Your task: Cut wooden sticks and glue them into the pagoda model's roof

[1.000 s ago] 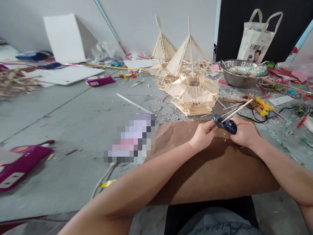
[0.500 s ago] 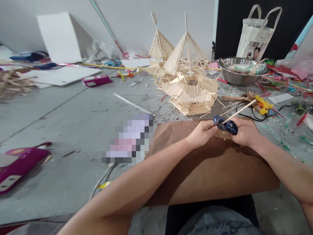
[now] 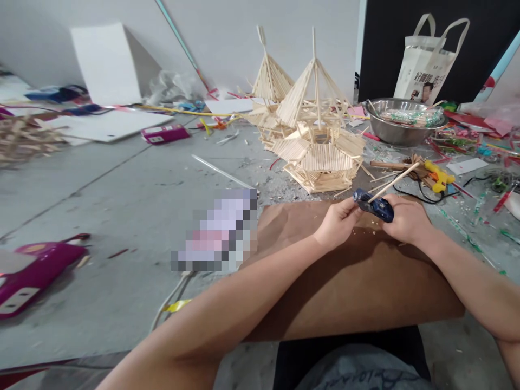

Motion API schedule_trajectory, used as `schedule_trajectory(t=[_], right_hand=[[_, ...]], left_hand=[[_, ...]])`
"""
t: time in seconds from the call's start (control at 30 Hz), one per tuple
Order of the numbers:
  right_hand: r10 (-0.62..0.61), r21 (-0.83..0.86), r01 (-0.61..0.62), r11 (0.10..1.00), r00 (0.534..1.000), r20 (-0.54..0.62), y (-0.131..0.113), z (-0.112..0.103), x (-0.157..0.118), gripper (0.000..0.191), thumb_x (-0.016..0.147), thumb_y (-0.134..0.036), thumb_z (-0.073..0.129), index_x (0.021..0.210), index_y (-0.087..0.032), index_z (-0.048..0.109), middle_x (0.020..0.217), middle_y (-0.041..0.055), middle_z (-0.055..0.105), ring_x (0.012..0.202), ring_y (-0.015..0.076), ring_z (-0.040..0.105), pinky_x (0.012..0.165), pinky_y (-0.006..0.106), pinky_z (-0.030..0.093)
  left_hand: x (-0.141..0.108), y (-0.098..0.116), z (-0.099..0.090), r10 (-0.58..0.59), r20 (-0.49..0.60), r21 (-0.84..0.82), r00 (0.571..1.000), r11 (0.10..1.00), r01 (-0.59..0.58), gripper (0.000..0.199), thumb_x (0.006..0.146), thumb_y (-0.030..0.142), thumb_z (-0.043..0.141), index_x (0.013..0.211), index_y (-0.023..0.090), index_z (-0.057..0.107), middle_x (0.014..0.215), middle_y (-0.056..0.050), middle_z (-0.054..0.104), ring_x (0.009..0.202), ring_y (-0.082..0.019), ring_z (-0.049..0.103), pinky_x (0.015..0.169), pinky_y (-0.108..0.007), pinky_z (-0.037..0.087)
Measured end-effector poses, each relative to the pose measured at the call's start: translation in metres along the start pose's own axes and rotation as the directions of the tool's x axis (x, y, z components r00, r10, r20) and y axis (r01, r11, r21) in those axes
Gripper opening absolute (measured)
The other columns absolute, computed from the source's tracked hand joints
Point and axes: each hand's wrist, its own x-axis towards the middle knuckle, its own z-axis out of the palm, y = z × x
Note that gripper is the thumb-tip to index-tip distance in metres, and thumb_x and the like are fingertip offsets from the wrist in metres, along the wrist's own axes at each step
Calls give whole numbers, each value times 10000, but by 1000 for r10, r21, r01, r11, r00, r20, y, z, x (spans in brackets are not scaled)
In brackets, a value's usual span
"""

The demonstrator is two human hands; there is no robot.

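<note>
My right hand (image 3: 408, 219) is wrapped round a dark blue hand tool (image 3: 381, 208), whose exact kind I cannot make out. A thin wooden stick (image 3: 394, 183) crosses the tool's left part and slants up to the right. Closed in a pinch, my left hand (image 3: 339, 219) is at the tool's left end, where the stick's lower end appears to run into its fingers; the fingers partly hide that end. Both hands are above a brown board (image 3: 365, 292) over my lap, with small pale wood chips on it. Just beyond stands a stick-built model (image 3: 323, 154) with pointed roofs.
A phone-like, pixelated device (image 3: 215, 230) with a cable lies left of the board. Purple power strips (image 3: 38, 273) are farther left. At the right are a yellow glue gun (image 3: 439, 176), a metal bowl (image 3: 400, 130) with wrapped sticks, a white bag (image 3: 422, 70) and scattered scraps.
The stick and tool have shifted very slightly, with both hands keeping their grip. The whole view has moved a little, so the surroundings appear slightly lower and farther right.
</note>
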Motion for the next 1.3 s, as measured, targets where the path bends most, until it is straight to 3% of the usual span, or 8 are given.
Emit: schedule_trajectory(t=[0.37, 0.5, 0.63, 0.73, 0.83, 1.03, 1.17, 1.3], right_hand=[[-16, 84, 12, 996, 999, 39, 1, -2, -3, 294, 694, -344, 520, 967, -236, 530, 908, 34, 660, 871, 206, 601, 719, 282, 412], [6, 37, -8, 999, 998, 56, 1, -2, -4, 285, 698, -345, 508, 959, -233, 532, 870, 40, 664, 829, 206, 608, 707, 287, 411], [32, -16, -31, 999, 999, 41, 1, 1, -2, 281, 691, -344, 508, 944, -225, 531, 860, 51, 662, 835, 223, 607, 704, 305, 409], [27, -29, -27, 999, 999, 17, 1, 2, 1, 274, 690, -350, 511, 934, -227, 525, 892, 51, 659, 860, 232, 602, 714, 315, 409], [-9, -14, 9, 1000, 1000, 10, 1, 2, 1, 284, 689, -344, 516, 946, -223, 520, 941, 58, 650, 895, 233, 592, 725, 314, 409], [-41, 37, 41, 998, 999, 6, 5, 3, 0, 302, 692, -324, 532, 979, -234, 521, 960, 44, 646, 928, 217, 579, 743, 295, 408], [-61, 100, 61, 993, 998, 1, 5, 3, -1, 288, 690, -325, 541, 963, -236, 530, 961, 39, 649, 926, 213, 583, 743, 292, 413], [-49, 118, 48, 992, 999, 7, 4, 2, -2, 283, 679, -324, 559, 948, -241, 541, 908, 29, 661, 860, 200, 604, 704, 276, 414]], left_hand=[[2, 4, -5, -230, 259, -281, 938, 911, 301, 404, 661, 541, 599, 635, 141, 550, 426, 80, 266, 381, -27, 210, 377, -184, 176], [1, 4, -5, -136, 215, -181, 967, 967, 176, 394, 699, 528, 564, 625, 143, 531, 450, 72, 283, 411, -33, 225, 399, -189, 206], [-2, 1, 0, -2, 18, 64, 1000, 998, 1, 320, 769, 443, 505, 670, 141, 544, 517, 48, 369, 490, -54, 314, 472, -189, 292], [-2, 0, 2, 24, -57, 142, 998, 990, -16, 312, 782, 417, 484, 664, 138, 557, 544, 35, 419, 543, -69, 368, 538, -199, 347], [0, 1, 1, -7, -2, 63, 1000, 998, 7, 364, 766, 471, 485, 649, 138, 574, 529, 26, 441, 570, -88, 415, 571, -213, 378], [2, 4, -3, -179, 147, -199, 973, 958, 207, 396, 656, 528, 603, 597, 141, 542, 448, 59, 355, 445, -51, 316, 444, -191, 293], [1, 3, -5, -335, 300, -372, 893, 821, 433, 368, 623, 481, 663, 647, 146, 513, 414, 99, 244, 365, -19, 187, 368, -172, 155], [2, 5, -9, -362, 423, -408, 831, 742, 532, 364, 613, 452, 683, 655, 153, 481, 420, 110, 206, 361, -14, 153, 365, -166, 129]])
